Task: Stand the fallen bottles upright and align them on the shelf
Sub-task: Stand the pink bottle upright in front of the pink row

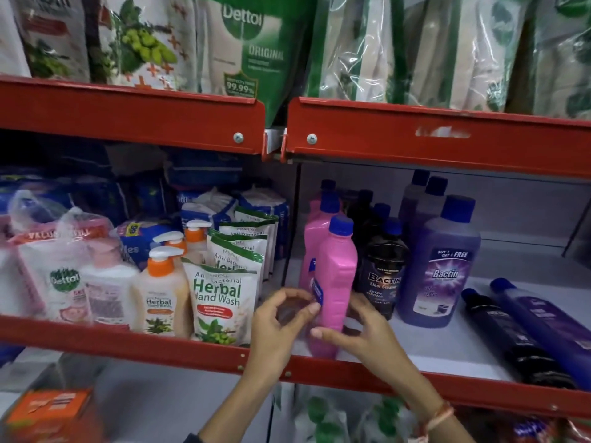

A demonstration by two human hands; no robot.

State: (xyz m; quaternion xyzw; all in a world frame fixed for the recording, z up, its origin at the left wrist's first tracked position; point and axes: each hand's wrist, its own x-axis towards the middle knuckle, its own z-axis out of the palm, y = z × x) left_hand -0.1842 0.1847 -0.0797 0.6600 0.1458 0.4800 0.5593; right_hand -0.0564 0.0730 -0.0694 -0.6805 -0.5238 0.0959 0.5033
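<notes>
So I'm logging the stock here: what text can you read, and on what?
"Dettol ORIGINAL 99.99%": green refill pouch
"Dettol": white pump bottle
"Anti Bacterial Herbal Hand Wash": front sachet
"BACTIN Floor Cleaner EXTRA STRONG": black bottle
"BUY 1 GET 1 FREE Bactin": purple bottle
Other small print: blurred.

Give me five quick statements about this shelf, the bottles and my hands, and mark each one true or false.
1. The front pink bottle stands upright at the shelf's front edge. True.
2. Both the left hand and the right hand are at the base of that pink bottle. True.
3. The black bottle on the right side of the shelf is already standing. False: it lies on its side, cap pointing toward the back.
4. A purple bottle lies on its side next to the fallen black one. True.
5. The Herbal Hand Wash pouch sits to the right of the pink bottle. False: it is to the left, in the neighbouring bay.
</notes>
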